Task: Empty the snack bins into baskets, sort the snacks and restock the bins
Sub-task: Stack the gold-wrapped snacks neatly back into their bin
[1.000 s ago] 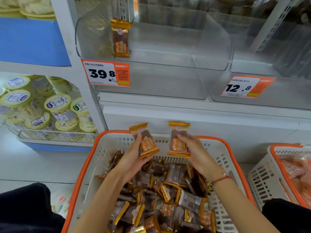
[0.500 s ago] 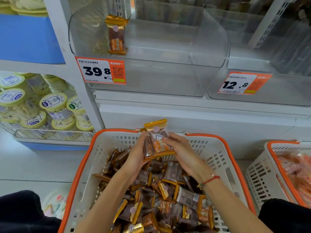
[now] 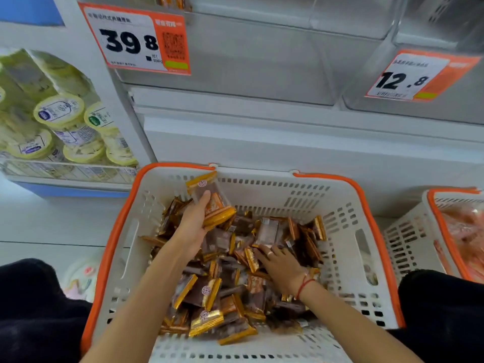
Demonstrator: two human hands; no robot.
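- A white basket with an orange rim is seen in the middle of the head view, filled with brown-and-gold snack packets.
- A small stack of packets is gripped by the left hand, thumb laid across the top wrapper, and is held above the pile near the basket's far wall.
- The right hand is laid on the pile with fingers spread flat over the wrappers; no packet is seen to be grasped by it.
- Clear empty bins are mounted on the shelf above, marked by price tags reading 39.8 and 12.8.
- A second basket holding pinkish packs is placed at the right edge.
- Yellow-lidded tubs are stacked on the left shelf.
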